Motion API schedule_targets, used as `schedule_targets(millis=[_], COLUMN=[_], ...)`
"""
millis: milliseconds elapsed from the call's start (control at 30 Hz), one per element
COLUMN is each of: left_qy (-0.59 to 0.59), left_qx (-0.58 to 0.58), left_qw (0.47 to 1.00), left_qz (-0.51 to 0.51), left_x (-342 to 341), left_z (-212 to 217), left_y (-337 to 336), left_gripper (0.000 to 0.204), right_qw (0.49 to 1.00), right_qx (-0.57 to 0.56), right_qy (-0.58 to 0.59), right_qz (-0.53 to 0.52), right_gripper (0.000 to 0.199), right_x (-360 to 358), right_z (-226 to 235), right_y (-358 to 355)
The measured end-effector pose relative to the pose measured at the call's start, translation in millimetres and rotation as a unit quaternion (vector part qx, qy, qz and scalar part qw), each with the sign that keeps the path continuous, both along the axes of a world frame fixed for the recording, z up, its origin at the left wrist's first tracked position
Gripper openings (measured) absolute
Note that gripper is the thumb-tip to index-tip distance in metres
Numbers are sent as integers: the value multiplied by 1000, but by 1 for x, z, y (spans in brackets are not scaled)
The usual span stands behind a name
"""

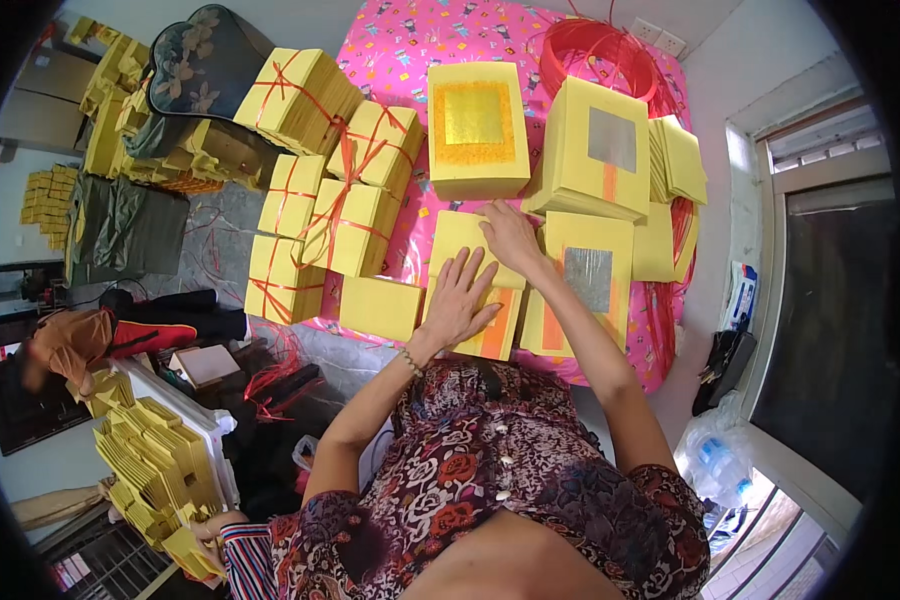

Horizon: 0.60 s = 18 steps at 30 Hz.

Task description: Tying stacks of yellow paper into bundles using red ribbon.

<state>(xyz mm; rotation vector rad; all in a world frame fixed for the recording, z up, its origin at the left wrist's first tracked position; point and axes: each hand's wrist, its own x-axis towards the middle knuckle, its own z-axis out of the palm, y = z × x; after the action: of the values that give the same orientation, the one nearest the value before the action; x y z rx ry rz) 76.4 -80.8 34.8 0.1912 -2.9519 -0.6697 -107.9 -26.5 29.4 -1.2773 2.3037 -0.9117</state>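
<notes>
My flowery blouse [470, 450] fills the bottom of the view, closest thing by far. Past it, my left hand [457, 302] lies palm down on a yellow paper stack [452, 235], fingers spread and not gripping anything. My right hand [511, 240] is farther up the same stack, fingers loosely bent; can't tell if they're pinching a sheet. That stack sits right in front of me on the pink cloth [385, 45], between a plain yellow block [380, 307] and a silver-square stack [618, 300]. Beyond it there's a gold-square stack [475, 115], plus ribbon-tied bundles [355, 228] off to my left.
</notes>
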Motion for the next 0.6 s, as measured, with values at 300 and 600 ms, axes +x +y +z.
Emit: schedule_targets(millis=[300,600], left_qy=[-1,-7], left_qx=[0,17], left_qw=[1000,1000], left_qz=[-7,-10], left_x=[-1,-1], left_z=[0,3], left_y=[0,0], left_gripper=[68,70], right_qw=[994,976], right_qx=[-59,46], right_qy=[86,211], right_qz=[-37,25], right_gripper=[30,48], right_x=[12,82], right_z=[7,26], right_y=[16,94])
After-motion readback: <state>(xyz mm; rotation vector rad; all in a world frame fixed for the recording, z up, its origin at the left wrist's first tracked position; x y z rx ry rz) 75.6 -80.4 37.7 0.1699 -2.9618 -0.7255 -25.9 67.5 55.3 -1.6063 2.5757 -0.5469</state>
